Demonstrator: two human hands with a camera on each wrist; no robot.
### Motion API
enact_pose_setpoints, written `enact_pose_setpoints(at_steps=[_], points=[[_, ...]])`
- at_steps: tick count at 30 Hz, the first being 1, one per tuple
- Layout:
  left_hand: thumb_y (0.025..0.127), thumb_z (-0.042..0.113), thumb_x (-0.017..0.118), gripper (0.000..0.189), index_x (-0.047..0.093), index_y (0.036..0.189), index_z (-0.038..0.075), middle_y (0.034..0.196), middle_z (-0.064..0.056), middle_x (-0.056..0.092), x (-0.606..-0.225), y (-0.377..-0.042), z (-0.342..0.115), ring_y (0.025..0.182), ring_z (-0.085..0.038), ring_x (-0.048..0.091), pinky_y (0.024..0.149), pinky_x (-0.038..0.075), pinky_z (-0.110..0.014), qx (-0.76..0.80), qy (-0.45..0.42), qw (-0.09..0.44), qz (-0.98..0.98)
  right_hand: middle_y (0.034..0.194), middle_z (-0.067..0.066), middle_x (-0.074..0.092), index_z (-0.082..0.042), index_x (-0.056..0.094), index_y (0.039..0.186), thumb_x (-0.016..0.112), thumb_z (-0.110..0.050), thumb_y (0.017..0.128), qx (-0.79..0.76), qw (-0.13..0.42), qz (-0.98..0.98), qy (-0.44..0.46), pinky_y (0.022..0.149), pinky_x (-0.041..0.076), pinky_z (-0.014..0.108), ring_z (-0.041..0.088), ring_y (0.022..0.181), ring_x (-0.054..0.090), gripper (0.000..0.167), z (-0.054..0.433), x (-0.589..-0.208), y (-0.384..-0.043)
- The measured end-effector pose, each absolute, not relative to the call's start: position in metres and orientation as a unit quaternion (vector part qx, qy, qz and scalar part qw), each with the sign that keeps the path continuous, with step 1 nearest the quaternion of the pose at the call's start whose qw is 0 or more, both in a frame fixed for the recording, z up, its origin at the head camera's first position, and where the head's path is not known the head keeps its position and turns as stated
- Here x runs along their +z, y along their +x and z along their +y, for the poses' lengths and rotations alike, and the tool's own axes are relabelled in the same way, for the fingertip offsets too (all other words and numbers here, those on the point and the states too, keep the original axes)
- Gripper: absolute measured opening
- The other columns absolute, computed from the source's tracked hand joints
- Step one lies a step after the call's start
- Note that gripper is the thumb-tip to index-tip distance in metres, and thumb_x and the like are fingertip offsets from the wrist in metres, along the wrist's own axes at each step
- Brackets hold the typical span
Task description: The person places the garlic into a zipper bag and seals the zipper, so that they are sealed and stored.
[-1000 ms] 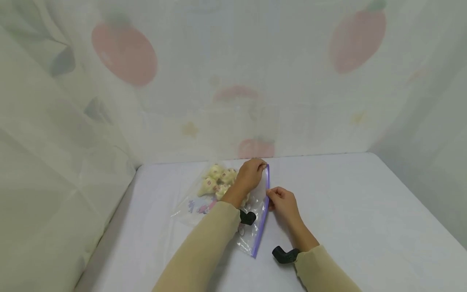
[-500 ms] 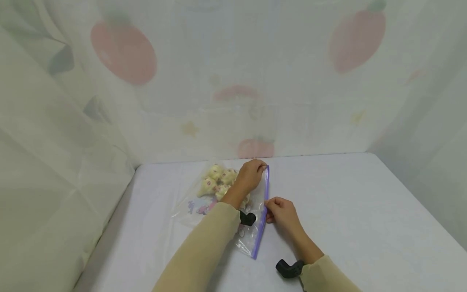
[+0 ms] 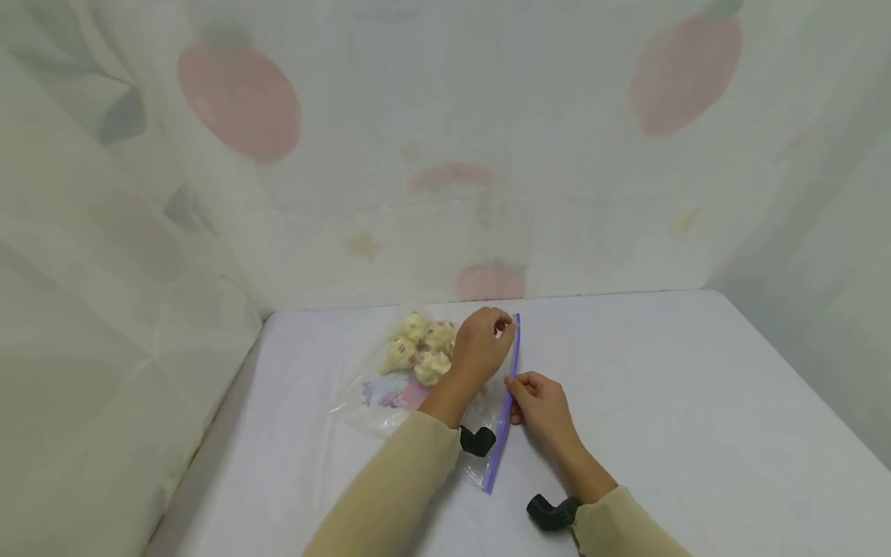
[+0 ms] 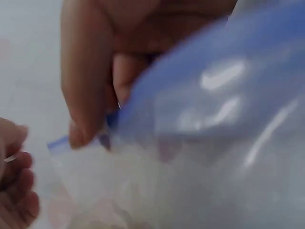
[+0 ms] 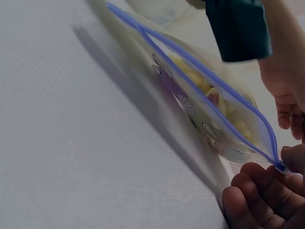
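Observation:
A clear zip bag (image 3: pixel 355 422) with a purple zip strip (image 3: pixel 495 464) lies on the table, holding several pale yellow lobed pieces (image 3: pixel 398 352). My right hand (image 3: pixel 541 402) pinches the strip partway along, thumb against bent fingers. In the right wrist view the two halves of the strip (image 5: pixel 217 78) stand apart and meet at my right fingertips (image 5: pixel 293 160). Over the bag, near the strip's far end, is my left hand (image 3: pixel 480 344), fingers loosely bent with a gap to the thumb. It grips nothing visible; its fingers (image 4: pixel 19 171) show apart from the strip in the left wrist view.
A black wrist device (image 3: pixel 479 441) sits on the left wrist and another black device (image 3: pixel 552 512) on the right. White cloth covers the table (image 3: pixel 661 402). A curtain with printed fruit (image 3: pixel 240 100) hangs behind and along both sides.
My right hand has slid along the strip toward me, then stayed there. My left hand has let go of the strip's far end and loosened its fingers, drawing slightly nearer.

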State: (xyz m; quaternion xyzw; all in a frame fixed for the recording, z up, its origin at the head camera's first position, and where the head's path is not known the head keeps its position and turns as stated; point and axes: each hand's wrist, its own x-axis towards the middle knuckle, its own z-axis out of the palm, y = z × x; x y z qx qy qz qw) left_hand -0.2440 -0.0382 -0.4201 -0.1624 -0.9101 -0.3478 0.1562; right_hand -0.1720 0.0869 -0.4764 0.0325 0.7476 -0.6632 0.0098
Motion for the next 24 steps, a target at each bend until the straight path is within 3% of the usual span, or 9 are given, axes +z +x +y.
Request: enact_pose_setpoints(at_steps=[6, 10, 18, 24], points=[[0.089, 0.038, 0.072, 0.025, 0.068, 0.087, 0.014, 0.078, 0.005, 0.062, -0.419, -0.224, -0.035, 0.063, -0.008, 0.054, 0.053, 0.044, -0.021, -0.321, -0.142, 0.032, -0.936, 0.058, 0.005, 0.061, -0.003, 0.068, 0.085, 0.068, -0.022, 0.093, -0.623, -0.017, 0.782, 0.024, 0.049, 0.053, 0.026, 0.018, 0.05, 0.059, 0.021, 0.088, -0.476, -0.171], [0.085, 0.038, 0.076, 0.028, 0.062, 0.081, 0.014, 0.075, 0.003, 0.06, -0.422, -0.219, -0.036, 0.058, -0.01, 0.05, 0.049, 0.041, -0.023, -0.312, -0.116, -0.006, -0.943, 0.058, 0.007, 0.062, -0.005, 0.068, 0.081, 0.069, -0.021, 0.092, -0.602, -0.032, 0.798, 0.009, 0.05, 0.051, 0.024, 0.019, 0.05, 0.06, 0.019, 0.086, -0.476, -0.169], [0.086, 0.02, 0.071, 0.01, 0.068, 0.083, 0.011, 0.084, 0.001, 0.067, -0.42, -0.222, -0.039, 0.056, -0.01, 0.055, 0.048, 0.044, -0.022, -0.304, -0.126, -0.01, -0.944, 0.054, -0.002, 0.059, -0.013, 0.068, 0.073, 0.069, -0.024, 0.091, -0.547, -0.076, 0.834, -0.014, 0.051, 0.042, 0.022, 0.009, 0.051, 0.053, 0.022, 0.085, -0.475, -0.168], [0.09, 0.02, 0.069, 0.009, 0.07, 0.085, 0.012, 0.081, 0.003, 0.068, -0.424, -0.224, -0.04, 0.064, -0.009, 0.055, 0.054, 0.044, -0.019, -0.303, -0.148, 0.018, -0.941, 0.052, -0.005, 0.055, -0.013, 0.065, 0.067, 0.068, -0.024, 0.09, -0.528, -0.085, 0.845, 0.0, 0.053, 0.04, 0.023, 0.011, 0.052, 0.051, 0.025, 0.087, -0.472, -0.169]])
